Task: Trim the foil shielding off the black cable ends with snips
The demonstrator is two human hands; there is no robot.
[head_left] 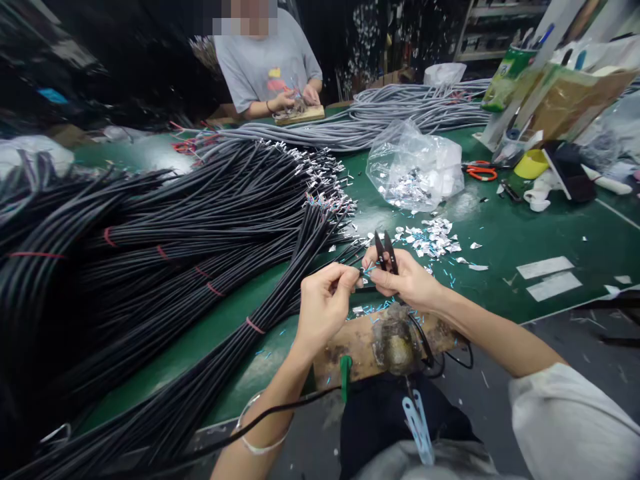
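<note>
My left hand (325, 303) pinches the end of a black cable (280, 408), which runs back under my left forearm. Fine blue and white wires fan out from the cable's tip between my two hands. Black thread snips (385, 252) rest in my right hand (400, 277), blades pointing up and apart. The thumb and forefinger of that hand close at the wire ends. Beneath both hands stands a wooden block (345, 340) carrying a crusted metal pot (401, 343).
Bundles of black cables (210, 233) cover the left side. White and blue scraps (435, 237) lie beside a clear plastic bag (417, 167). Orange-handled scissors (481, 171) and paper strips (549, 278) lie to the right. Across the table a co-worker (270, 67) handles wires near grey cables (400, 110).
</note>
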